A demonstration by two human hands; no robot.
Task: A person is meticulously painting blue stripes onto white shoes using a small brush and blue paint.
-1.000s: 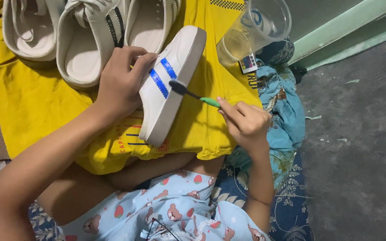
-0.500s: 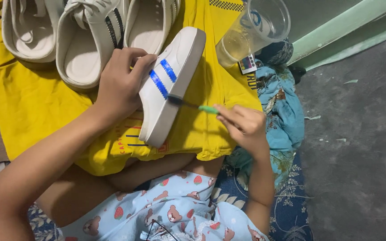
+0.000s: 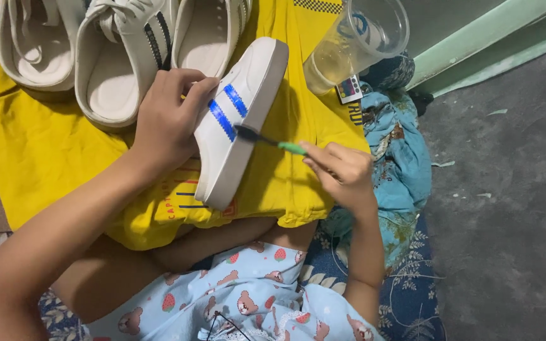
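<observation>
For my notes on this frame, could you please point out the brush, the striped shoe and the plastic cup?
brush (image 3: 266, 140): head view, on its dark neck, beside the bristles.
striped shoe (image 3: 235, 136): head view, on its white side, below the blue stripes.
plastic cup (image 3: 355, 41): head view, on its clear wall.

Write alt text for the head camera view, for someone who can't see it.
The left hand grips a white sneaker with blue stripes while the right hand holds a green-handled brush against its side. Beneath lies a yellow cloth, with three more white shoes and a clear plastic cup beyond.
</observation>
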